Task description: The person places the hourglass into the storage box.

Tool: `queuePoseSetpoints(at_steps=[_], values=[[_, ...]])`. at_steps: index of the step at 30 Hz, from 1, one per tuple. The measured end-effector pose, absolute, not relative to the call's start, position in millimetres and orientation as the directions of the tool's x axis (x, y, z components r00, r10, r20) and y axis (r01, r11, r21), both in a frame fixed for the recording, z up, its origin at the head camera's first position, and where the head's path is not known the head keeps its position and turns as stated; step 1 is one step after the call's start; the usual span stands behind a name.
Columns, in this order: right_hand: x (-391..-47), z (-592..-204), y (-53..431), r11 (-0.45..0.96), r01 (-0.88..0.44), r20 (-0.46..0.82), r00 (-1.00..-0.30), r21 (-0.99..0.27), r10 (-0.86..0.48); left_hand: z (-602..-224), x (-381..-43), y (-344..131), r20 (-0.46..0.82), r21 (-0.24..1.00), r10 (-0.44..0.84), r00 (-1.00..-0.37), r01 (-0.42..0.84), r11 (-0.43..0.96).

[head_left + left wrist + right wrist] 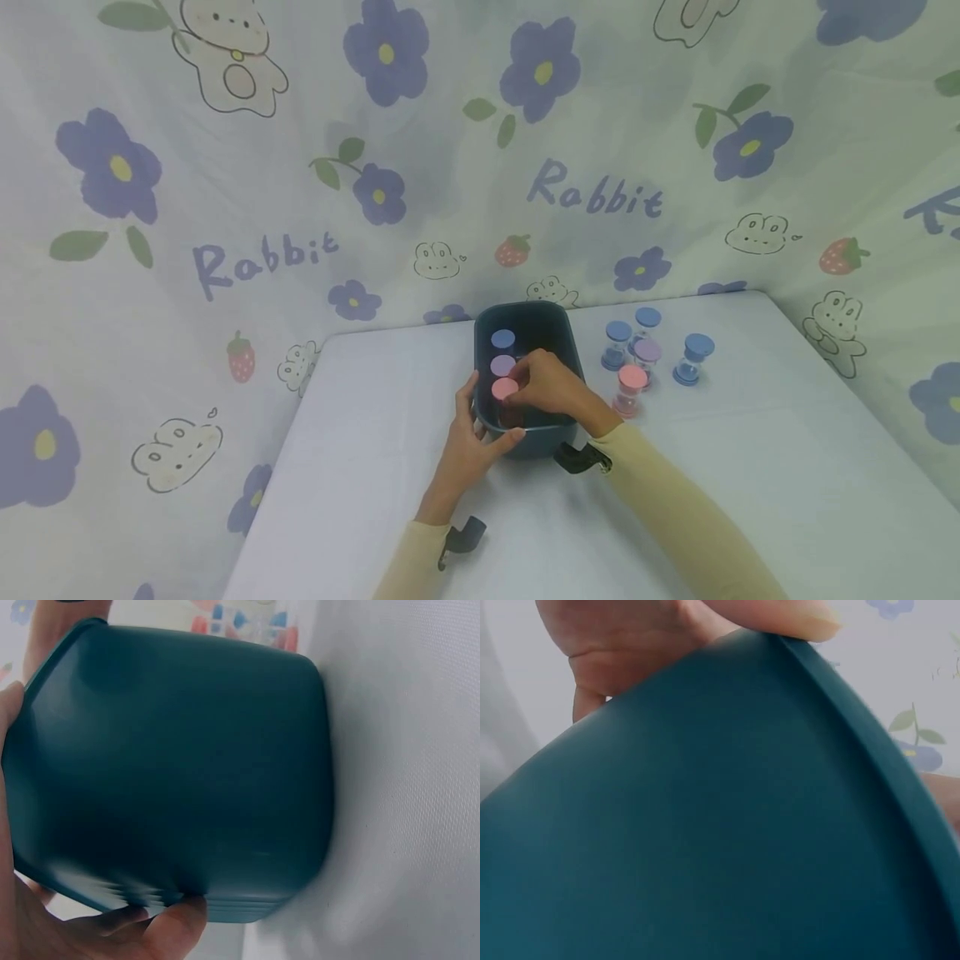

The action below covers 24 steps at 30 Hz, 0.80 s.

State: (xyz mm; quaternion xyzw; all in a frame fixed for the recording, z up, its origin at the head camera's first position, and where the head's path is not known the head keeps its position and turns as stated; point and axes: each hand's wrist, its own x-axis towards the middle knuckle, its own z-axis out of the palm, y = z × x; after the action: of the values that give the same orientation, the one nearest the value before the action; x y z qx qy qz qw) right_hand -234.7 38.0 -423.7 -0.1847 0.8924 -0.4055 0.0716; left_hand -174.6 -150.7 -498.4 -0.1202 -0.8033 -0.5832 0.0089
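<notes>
A dark teal bin (525, 442) stands on the white table, its outer wall filling much of both wrist views. My left hand (467, 446) grips the near left corner, thumb over the near rim and fingers along the left side. Over the bin, my right hand (551, 383) reaches down from the right and pinches a pink sand timer (505, 388) at its right edge; the timer's lower part is hidden. Beyond it in the same row inside the bin are a purple sand timer (502, 366) and a blue sand timer (503, 338), both upright.
Right of the bin stand several more sand timers: a pink one (632, 390), a purple one (647, 352), and blue ones, with one blue timer (693, 358) farthest right. A patterned curtain (450, 167) hangs right behind the table (360, 417).
</notes>
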Motion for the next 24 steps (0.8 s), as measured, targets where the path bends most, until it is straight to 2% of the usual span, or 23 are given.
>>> queuePoseSetpoints(at_steps=[15, 24], values=[[-241.9, -426.3, 34.9, 0.649, -0.227, -0.02, -0.937, -0.727, -0.35, -496.1, -176.6, -150.6, 0.162, 0.937, 0.194, -0.967, 0.213, 0.278], [-240.7, -426.4, 33.7, 0.638, -0.242, 0.006, -0.937, -0.731, -0.348, -495.0, -174.7, -150.2, 0.147, 0.931, 0.184, -0.972, 0.199, 0.307]])
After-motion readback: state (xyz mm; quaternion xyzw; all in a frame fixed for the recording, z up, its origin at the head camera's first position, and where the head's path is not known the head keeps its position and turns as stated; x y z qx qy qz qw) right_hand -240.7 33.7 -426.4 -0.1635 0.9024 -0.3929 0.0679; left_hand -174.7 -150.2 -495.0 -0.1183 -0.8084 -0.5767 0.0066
